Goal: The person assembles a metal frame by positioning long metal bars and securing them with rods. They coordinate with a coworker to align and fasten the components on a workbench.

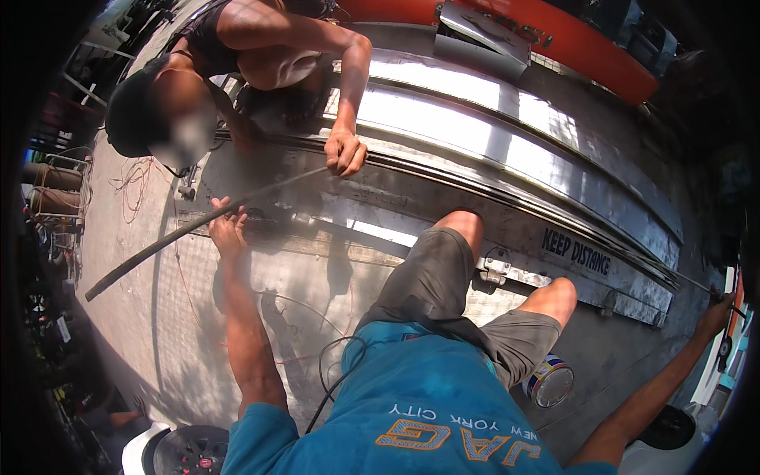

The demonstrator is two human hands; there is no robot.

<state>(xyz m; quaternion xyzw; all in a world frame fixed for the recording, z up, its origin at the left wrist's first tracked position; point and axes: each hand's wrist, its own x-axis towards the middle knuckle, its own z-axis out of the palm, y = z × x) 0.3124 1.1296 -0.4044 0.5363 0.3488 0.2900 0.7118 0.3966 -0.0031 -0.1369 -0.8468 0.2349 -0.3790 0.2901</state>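
My left hand (229,229) reaches up at the left and is closed on a long dark strip (158,247). The strip runs from the lower left past my fingers toward a co-worker's hand (346,153), which grips it by the metal panels. Far out at the right edge, my right hand (716,313) is closed around the end of a thin dark strip (697,283). That thin strip lies in line with several long, narrow strips (507,190) stretched along the panel. Shadow and the rim of the picture blur details of my right fingers.
A crouching co-worker (277,39) leans in at the upper left. Long metal panels (491,119) lie across the ground before my knees, with a metal latch (495,271) between them. A round can (550,381) stands beside my leg. Loose cable (324,364) curves by my shirt.
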